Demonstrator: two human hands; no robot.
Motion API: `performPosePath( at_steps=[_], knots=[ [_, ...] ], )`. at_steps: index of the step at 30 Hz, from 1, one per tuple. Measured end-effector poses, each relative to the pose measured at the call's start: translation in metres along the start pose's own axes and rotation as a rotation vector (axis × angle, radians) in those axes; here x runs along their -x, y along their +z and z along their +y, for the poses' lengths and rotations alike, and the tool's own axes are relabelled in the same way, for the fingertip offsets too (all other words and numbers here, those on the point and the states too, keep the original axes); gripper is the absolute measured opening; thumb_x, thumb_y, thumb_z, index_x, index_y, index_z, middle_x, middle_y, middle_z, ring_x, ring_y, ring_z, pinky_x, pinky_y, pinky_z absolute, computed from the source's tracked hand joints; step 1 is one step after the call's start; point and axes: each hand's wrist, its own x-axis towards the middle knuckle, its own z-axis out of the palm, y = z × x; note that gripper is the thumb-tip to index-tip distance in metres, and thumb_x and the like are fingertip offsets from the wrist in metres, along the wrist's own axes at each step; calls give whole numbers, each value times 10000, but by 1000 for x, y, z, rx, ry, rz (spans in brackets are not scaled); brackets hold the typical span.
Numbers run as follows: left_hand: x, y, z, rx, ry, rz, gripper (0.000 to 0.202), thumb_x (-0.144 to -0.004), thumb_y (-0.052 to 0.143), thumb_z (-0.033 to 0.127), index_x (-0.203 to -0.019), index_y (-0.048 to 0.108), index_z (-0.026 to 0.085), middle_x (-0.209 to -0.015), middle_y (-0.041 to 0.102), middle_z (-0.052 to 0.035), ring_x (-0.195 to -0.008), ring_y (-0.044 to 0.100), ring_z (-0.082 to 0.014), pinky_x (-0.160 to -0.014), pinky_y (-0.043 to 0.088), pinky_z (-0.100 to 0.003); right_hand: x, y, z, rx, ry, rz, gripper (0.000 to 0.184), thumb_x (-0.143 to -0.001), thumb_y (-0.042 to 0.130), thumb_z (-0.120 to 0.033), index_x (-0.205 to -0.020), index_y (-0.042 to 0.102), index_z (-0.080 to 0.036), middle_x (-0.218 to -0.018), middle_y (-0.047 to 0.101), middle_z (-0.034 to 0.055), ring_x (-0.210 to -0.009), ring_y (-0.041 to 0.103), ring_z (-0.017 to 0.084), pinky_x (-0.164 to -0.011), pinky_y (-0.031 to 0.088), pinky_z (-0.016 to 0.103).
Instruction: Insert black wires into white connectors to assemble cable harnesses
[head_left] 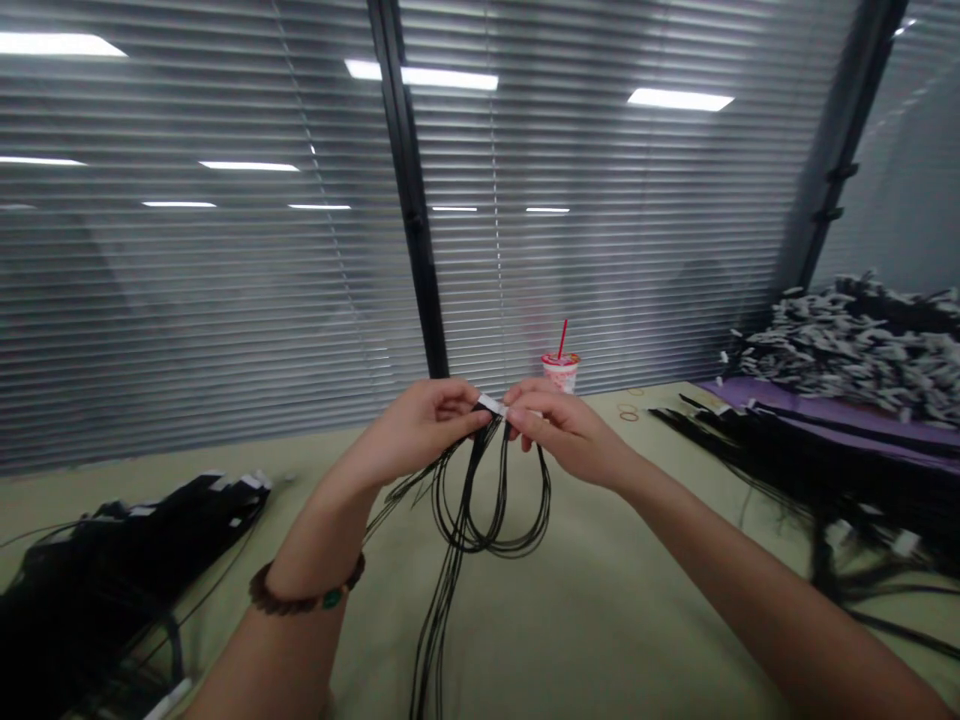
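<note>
A looped bundle of thin black cables [459, 540] with white connector ends [492, 405] hangs between my two hands over the table. My left hand [431, 425] pinches the bundle close to the white ends, thumb against fingers. From the other side my right hand [559, 425] is closed on the same bundle, its thumb and fingertips meeting at the white piece. Two loops droop below the fingers, and loose strands trail down toward the table's near side. A beaded bracelet [307, 590] circles my left wrist.
Black cable bundles [97, 570] lie at the left; more black cables [795, 460] lie at the right. Behind them, white-ended cables [862, 345] are heaped on purple material [712, 390]. A cup [561, 374] with a red straw and rubber bands [628, 413] sit near the blinds [615, 250].
</note>
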Motion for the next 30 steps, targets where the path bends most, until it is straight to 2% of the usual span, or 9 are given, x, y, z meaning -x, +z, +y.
performPosePath(
  at_steps=[3,6,10,12,14,19,23,26,30],
  knots=[
    [-2,-8,-7,-134,26,164,116,-708,589,275,-739,635,174,-709,634,-35,-675,564,-163,-632,420,-263,2,-9,-3,-307,115,-42,290,-834,440,-419,-729,521,-161,-727,534,22,-672,542,114,-580,467,255],
    [-5,-19,-22,-252,2,421,123,-673,618,294,-682,629,172,-624,603,-17,-580,521,-140,-560,386,-238,6,-26,-13,-565,215,-35,287,-835,437,-448,-724,452,-184,-504,422,-56,-386,384,52,-426,380,207],
    [-7,-34,-44,-290,-55,713,135,-681,590,301,-698,591,167,-618,559,-7,-557,482,-133,-538,352,-239,12,-49,-26,-642,196,101,241,-810,508,-409,-724,463,-189,-449,189,-90,-365,175,28,-378,187,159],
    [-7,-36,-48,-323,-67,774,145,-671,596,304,-693,584,161,-625,536,-2,-560,450,-127,-543,335,-240,12,-53,-28,-642,186,136,241,-813,504,-407,-722,470,-186,-455,158,-90,-370,142,31,-376,152,168],
    [-8,-30,-43,-319,-70,729,163,-656,611,315,-677,591,154,-595,518,8,-544,430,-118,-530,328,-233,11,-51,-26,-647,178,146,243,-813,508,-395,-700,454,-186,-457,172,-88,-377,134,32,-373,132,171],
    [-13,7,-15,-185,-46,403,225,-688,586,350,-744,621,136,-592,556,8,-516,465,-101,-494,361,-209,3,-25,-9,-578,173,158,232,-807,510,-393,-711,453,-190,-498,285,-76,-390,179,32,-371,124,161],
    [-15,32,-2,-41,-19,167,214,-738,528,337,-751,601,136,-648,556,-3,-596,494,-118,-549,400,-225,-3,-6,6,-135,43,309,222,-785,532,-371,-687,554,-173,-604,432,-21,-540,408,68,-428,286,165],
    [-13,36,3,106,-63,119,248,-779,460,353,-738,582,141,-677,545,-8,-650,506,-130,-597,423,-248,-4,0,13,146,-46,385,185,-760,562,-344,-726,631,-176,-819,538,35,-836,482,131,-585,386,195],
    [-8,36,11,251,-102,86,360,-814,371,423,-710,566,139,-676,534,-15,-671,508,-135,-624,433,-266,-4,2,15,103,-10,307,249,-806,497,-346,-733,626,-146,-693,568,16,-671,500,106,-602,398,213]
  ],
)
